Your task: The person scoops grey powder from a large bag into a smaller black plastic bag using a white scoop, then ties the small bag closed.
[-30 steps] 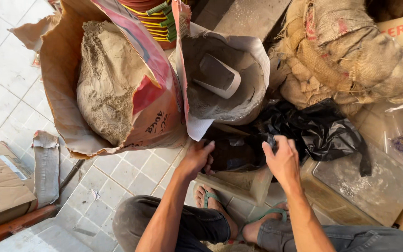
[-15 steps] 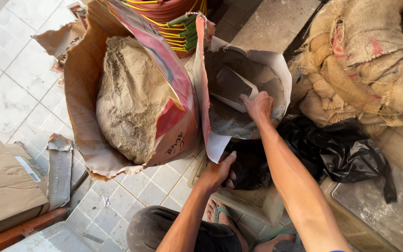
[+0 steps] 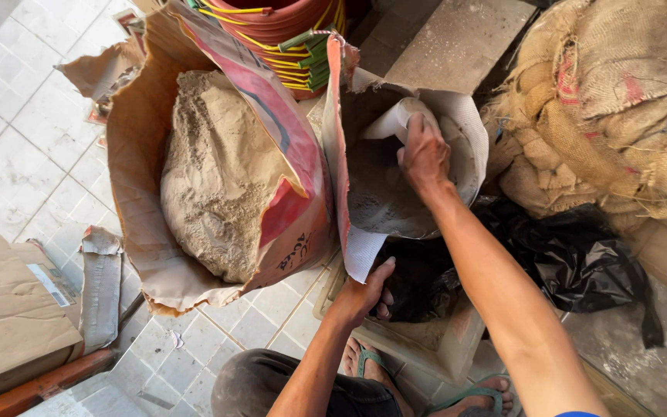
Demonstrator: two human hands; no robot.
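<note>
My right hand (image 3: 424, 153) reaches into an open white sack (image 3: 468, 127) of grey powder and grips a pale scoop (image 3: 395, 120) lying inside it. My left hand (image 3: 364, 292) holds the rim of a black plastic bag (image 3: 580, 259) that sits low in front of me, just under the white sack's torn flap. To the left stands a larger torn brown paper sack (image 3: 137, 139) with a red and pink panel, full of clumped grey powder (image 3: 210, 185).
A stack of red and yellow buckets (image 3: 287, 23) stands behind the sacks. Burlap sacks (image 3: 619, 100) pile up at the right. Flattened cardboard (image 3: 9, 309) lies on the white tiled floor at the left. My feet in sandals (image 3: 372, 363) rest below.
My right hand left the black bag, rose into the white sack and closed on the scoop. My left hand stayed at the black bag's rim. The view shifted left and closer.
</note>
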